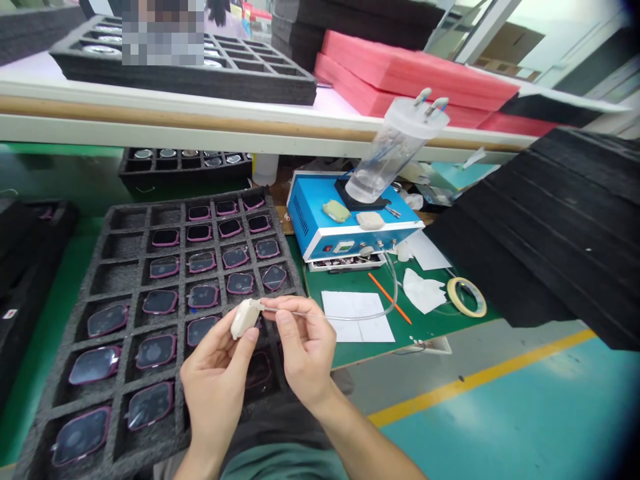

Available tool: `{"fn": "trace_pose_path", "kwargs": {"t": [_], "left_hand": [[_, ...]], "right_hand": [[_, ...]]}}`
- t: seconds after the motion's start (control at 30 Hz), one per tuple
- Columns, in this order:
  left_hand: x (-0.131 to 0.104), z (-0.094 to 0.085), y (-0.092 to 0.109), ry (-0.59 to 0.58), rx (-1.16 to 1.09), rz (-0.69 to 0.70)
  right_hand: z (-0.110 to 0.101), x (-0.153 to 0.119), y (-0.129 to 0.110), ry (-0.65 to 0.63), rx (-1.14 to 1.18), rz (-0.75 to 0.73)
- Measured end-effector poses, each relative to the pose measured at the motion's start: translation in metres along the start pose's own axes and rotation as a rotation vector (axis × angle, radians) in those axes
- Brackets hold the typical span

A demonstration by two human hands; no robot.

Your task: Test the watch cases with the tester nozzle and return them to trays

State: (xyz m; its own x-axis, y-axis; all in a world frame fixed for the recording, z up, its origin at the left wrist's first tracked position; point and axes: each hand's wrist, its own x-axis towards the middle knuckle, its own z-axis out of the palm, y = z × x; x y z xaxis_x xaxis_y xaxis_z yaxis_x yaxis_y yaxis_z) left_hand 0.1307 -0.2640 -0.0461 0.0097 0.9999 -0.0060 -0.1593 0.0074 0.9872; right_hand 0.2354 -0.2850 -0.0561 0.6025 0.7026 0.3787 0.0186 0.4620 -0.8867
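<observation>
My left hand (220, 360) holds a small cream-coloured block (246, 319) between thumb and fingers, tilted above the foam tray. Beside it, my right hand (306, 343) pinches a clear thin tube (360, 316) close to the block's upper right corner. The tube curves back to the front of a blue machine (325, 217). Under and left of my hands lies a dark foam tray (120, 283) with several purple-rimmed square watch cases (160, 301) in its compartments. On top of the machine rest a greenish block (336, 211) and another cream block (370, 220).
A clear cylinder (383, 160) leans on the machine. White paper (357, 317), an orange stick (390, 298) and a tape roll (467, 297) lie to the right. Black foam sheets (550, 227) jut in at the right. Above runs a shelf (200, 130) with trays and red foam.
</observation>
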Motion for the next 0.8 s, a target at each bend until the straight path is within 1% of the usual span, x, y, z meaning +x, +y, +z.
{"fn": "trace_pose_path", "kwargs": {"t": [0.3, 0.43, 0.8], "left_hand": [[0.0003, -0.0008, -0.0011, 0.005, 0.014, -0.004], [0.0006, -0.0004, -0.0002, 0.023, 0.033, 0.005], [0.0015, 0.0006, -0.0008, 0.005, 0.000, 0.021]], "right_hand": [[-0.0003, -0.0003, 0.0002, -0.007, 0.004, 0.004], [-0.0003, -0.0012, 0.0004, -0.002, 0.031, 0.038], [-0.0005, -0.0017, 0.0003, -0.003, 0.060, 0.050]]}}
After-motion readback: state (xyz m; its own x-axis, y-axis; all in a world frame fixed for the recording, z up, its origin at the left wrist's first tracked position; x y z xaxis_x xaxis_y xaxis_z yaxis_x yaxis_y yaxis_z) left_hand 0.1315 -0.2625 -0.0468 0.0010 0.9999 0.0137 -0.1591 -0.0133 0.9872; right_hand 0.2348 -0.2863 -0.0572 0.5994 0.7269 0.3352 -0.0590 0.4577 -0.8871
